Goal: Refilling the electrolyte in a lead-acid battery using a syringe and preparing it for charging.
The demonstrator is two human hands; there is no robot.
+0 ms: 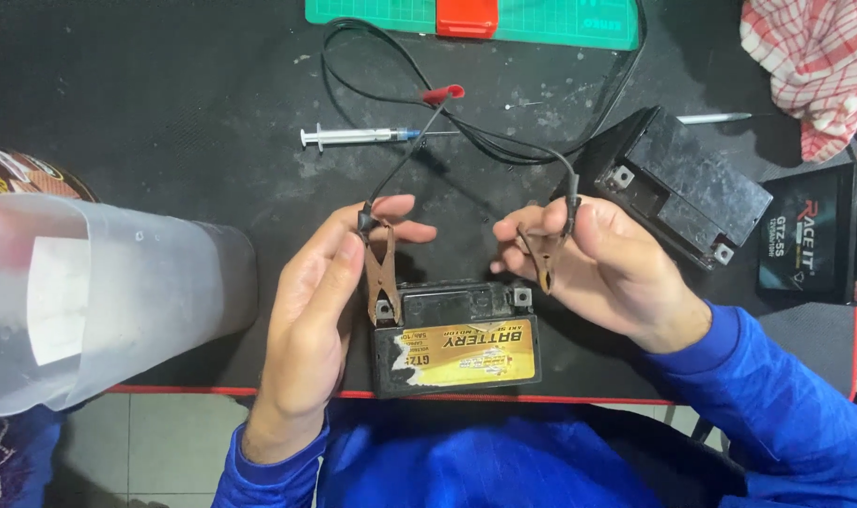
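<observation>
A small black battery (pixel 456 353) with a torn yellow label stands at the table's near edge. My left hand (pixel 315 310) pinches a rusty crocodile clip (pixel 381 273) whose jaws touch the battery's left terminal (pixel 385 308). My right hand (pixel 597 268) holds a second rusty clip (pixel 546 256) just above and right of the right terminal (pixel 521 297), apart from it. Black leads run from both clips up the table, one passing a red sleeve (pixel 444 93).
A translucent plastic jug (pixel 99 301) stands at the left. A syringe (pixel 353 136) lies in the middle. A second black battery (pixel 682 183) and a boxed one (pixel 809 235) sit right. A green cutting mat (pixel 541 21) and checked cloth (pixel 814 66) lie behind.
</observation>
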